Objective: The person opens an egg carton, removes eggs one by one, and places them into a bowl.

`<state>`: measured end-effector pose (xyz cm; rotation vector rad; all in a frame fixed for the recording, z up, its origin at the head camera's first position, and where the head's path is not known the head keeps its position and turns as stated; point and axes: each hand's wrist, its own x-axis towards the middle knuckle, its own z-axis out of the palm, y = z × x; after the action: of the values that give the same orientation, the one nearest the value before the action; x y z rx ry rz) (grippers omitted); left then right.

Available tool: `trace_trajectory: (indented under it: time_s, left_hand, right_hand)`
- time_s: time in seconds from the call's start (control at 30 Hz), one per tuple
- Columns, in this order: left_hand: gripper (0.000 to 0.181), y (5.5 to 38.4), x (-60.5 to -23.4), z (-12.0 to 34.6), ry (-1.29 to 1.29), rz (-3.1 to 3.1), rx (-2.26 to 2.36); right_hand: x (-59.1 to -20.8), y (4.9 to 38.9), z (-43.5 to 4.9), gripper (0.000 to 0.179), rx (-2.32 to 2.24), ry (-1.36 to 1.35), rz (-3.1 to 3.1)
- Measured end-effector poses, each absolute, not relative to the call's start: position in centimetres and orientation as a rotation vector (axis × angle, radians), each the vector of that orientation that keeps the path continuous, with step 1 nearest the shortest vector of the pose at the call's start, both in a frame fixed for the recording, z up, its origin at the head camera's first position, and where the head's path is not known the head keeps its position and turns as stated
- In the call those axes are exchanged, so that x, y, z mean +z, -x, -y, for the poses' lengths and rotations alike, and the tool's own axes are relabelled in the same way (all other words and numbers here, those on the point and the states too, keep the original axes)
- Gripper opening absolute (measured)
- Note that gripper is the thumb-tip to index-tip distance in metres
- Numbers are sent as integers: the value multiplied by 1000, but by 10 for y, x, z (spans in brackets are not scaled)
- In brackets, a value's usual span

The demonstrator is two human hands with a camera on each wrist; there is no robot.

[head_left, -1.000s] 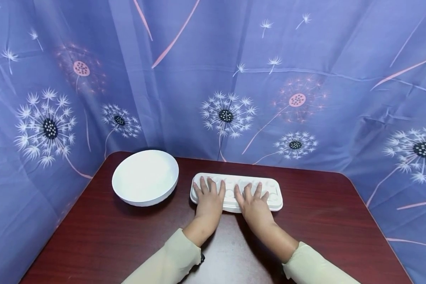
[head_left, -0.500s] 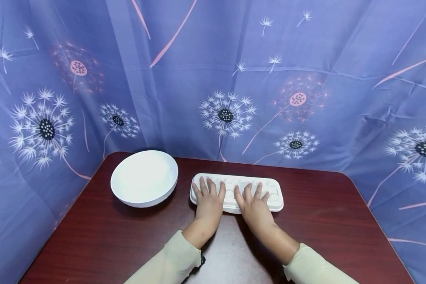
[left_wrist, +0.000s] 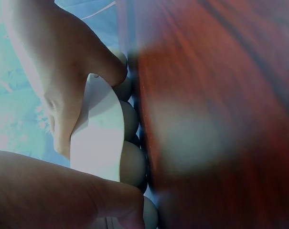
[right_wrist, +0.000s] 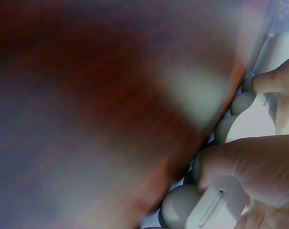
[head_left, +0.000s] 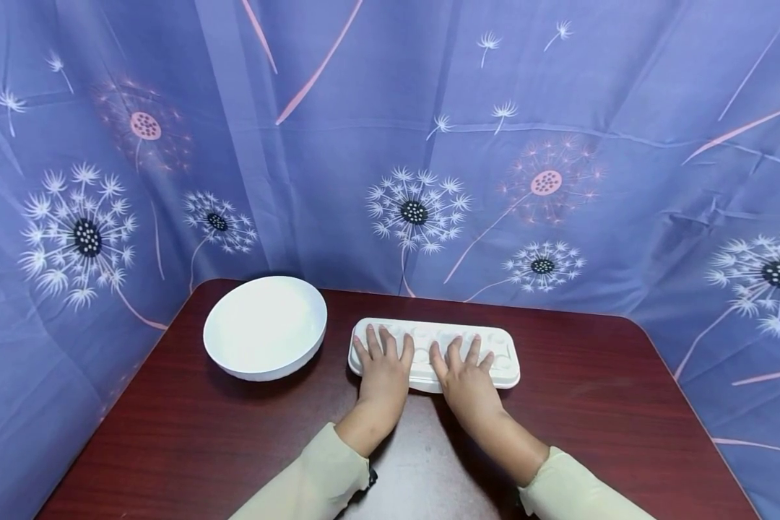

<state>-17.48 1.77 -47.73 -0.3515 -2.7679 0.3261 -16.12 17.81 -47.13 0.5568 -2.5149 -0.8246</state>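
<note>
A long white ice ball tray (head_left: pixel 421 354) lies near the back of the table, with round shapes in rows across its top. My left hand (head_left: pixel 383 379) holds its left half, fingers spread over the top. On the right half my right hand (head_left: pixel 471 386) does the same. In the left wrist view, the left thumb (left_wrist: pixel 118 199) hooks over the front edge beside the grey round cups (left_wrist: pixel 133 164) under the lid. The right thumb (right_wrist: pixel 216 164) wraps that edge in the right wrist view, above another round cup (right_wrist: pixel 178 205).
A wide white bowl (head_left: pixel 266 325) stands to the left of the tray, close to the table's back left corner. Behind the dark red wooden table (head_left: pixel 598 404) hangs a blue curtain (head_left: pixel 338 217) with dandelion prints, which also runs along both sides.
</note>
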Motion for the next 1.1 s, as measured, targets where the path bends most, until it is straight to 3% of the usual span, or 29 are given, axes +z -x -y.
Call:
trace_trajectory:
  time_s: [0.6, 1.1]
  left_hand:
    - [45, 174, -474, -17, 343, 2784, 309]
    - [56, 172, -473, -22, 365, 2920, 394]
  right_hand:
    - [-474, 160, -178, 43, -788, -572, 2539]
    - [-471, 156, -179, 46, -710, -577, 2624]
